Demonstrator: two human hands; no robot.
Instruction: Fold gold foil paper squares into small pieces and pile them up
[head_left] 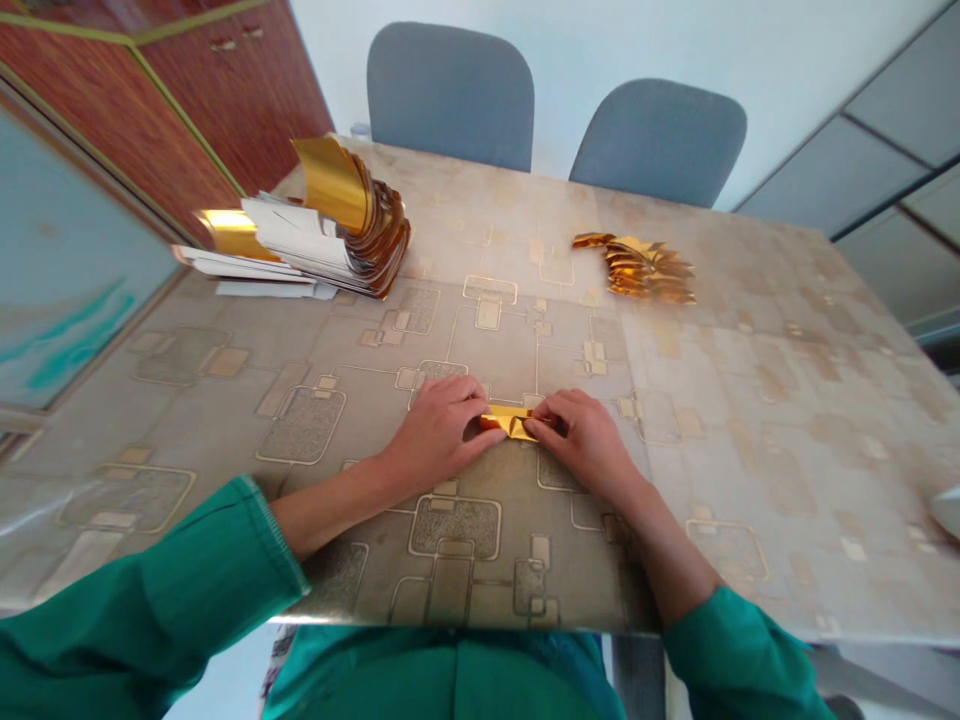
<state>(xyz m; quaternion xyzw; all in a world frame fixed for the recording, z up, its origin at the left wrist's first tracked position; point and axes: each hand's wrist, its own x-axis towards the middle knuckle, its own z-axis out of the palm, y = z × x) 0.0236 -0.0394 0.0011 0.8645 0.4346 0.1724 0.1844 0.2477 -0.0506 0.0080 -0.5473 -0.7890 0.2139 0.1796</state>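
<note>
A small folded piece of gold foil paper (513, 422) lies low over the table between my two hands. My left hand (444, 422) pinches its left end between thumb and fingers. At the other end, my right hand (577, 432) is closed on the paper with thumb and fingertips. The strip's middle shows a crease and shines between the fingertips. Parts of both ends are hidden under my fingers.
A patterned cloth covers the table (360, 400). Back left stands a stack of gold and white sheets (337, 225). A pile of folded gold pieces (649, 270) lies back right. Two grey chairs (450, 95) stand behind the far edge, and a wooden cabinet (232, 90) at the left.
</note>
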